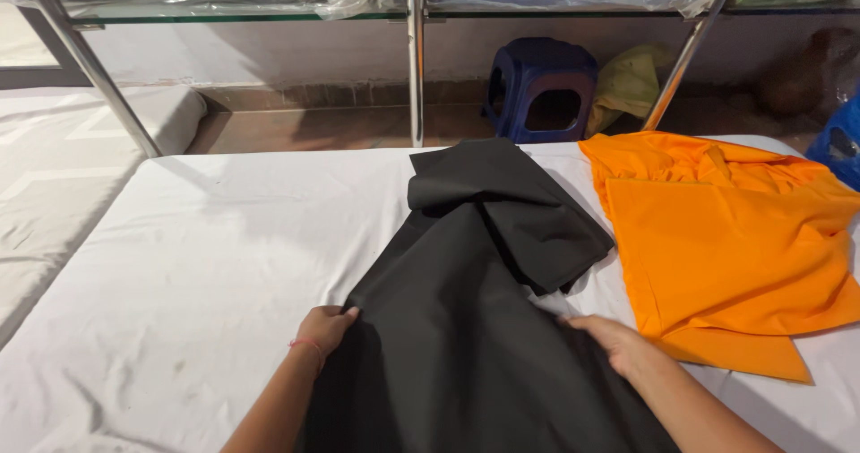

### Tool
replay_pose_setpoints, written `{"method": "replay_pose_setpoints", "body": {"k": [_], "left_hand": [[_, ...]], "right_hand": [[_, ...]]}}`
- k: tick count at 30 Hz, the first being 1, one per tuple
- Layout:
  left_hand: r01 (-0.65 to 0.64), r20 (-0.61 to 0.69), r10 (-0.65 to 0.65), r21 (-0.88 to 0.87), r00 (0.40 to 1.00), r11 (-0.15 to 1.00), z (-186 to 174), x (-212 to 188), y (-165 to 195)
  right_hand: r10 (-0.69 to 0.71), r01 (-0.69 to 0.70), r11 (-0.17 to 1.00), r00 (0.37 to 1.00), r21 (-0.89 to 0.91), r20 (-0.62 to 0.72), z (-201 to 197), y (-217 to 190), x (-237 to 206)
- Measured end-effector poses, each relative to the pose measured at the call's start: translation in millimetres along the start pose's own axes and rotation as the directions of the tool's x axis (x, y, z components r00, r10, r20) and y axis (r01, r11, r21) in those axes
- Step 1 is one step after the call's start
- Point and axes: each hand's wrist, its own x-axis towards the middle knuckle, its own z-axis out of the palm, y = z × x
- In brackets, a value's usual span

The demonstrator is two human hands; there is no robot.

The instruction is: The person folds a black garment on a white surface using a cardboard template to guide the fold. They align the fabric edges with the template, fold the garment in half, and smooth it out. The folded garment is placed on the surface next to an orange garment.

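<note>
— What is lying at the centre of the white-covered table (179, 265)?

— A black cloth (466, 327), its far end folded over in layers; its near end is running off the bottom edge of the frame, so its full extent is going unseen.

— And the hands?

— The left hand (324, 326) is pinching the black cloth's left edge, fingers curled around it, thumb hidden beneath. The right hand (614, 338) is resting flat on the cloth's right side, fingers spread, gripping nothing visible.

— What is sitting around the black cloth?

— An orange cloth (735, 247) is lying just right of it, edges nearly touching. Beyond it, past the table, a blue plastic stool (542, 90) is standing among metal rack legs (415, 59).
</note>
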Motion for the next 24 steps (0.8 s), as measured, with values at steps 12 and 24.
{"method": "replay_pose_setpoints", "body": {"k": [12,24], "left_hand": [[0.007,-0.275,0.056,0.221,0.960,0.975,34.6,-7.8,-21.3],[0.132,0.108,-0.087,-0.558,0.990,0.820,-9.3,1.2,-0.9]], "right_hand": [[-0.508,0.286,0.770,0.815,-0.571,-0.277,-23.4,20.3,26.4],[-0.222,0.223,0.975,0.969,-0.002,0.114,13.3,-62.2,-49.1]]}}
